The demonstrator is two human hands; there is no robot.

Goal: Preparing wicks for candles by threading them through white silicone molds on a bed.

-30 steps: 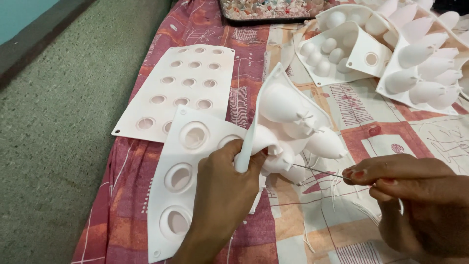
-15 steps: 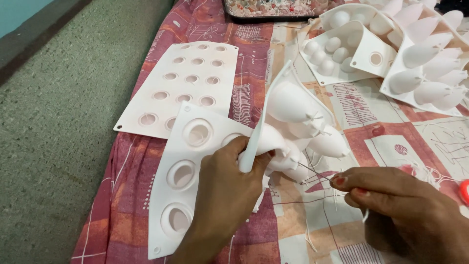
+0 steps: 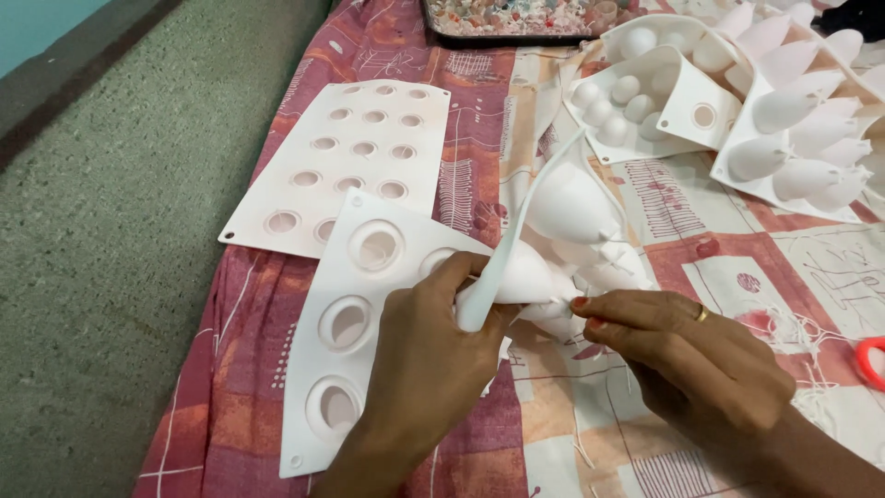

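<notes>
Head view, the only one I have. My left hand (image 3: 433, 355) pinches the folded-up edge of a white silicone mould (image 3: 369, 304), thumb and fingers closed on the rim, so that the sheet bends and its cone-shaped cups (image 3: 567, 207) stick out toward the right. My right hand (image 3: 687, 355) has fingertips (image 3: 583, 304) pressed narrow against the tip of one cone; a thin white thread (image 3: 631, 378) seems to trail below it, but I cannot tell whether the fingers actually hold it. The mould lies near the left edge of the patterned cloth (image 3: 406, 55), partly overlapping a flat white mould with small holes (image 3: 355, 152).

Risks, as I judge them:
- The bent sheet is springy; if the left pinch slackens it could flip flat and pull the cone tip out of the right fingers.
- The thread is fine and pale against the cloth, so a slip would make it easy to lose.
- Loose thread scraps (image 3: 811, 337) near the right edge could tangle with the working strand.
- Red-handled scissors (image 3: 871, 360) lie at the right edge, close to the right wrist; a sideways sweep could knock them.
- More cone moulds (image 3: 793, 120) crowd the far right corner beside a tray of small bits (image 3: 516, 18).
</notes>
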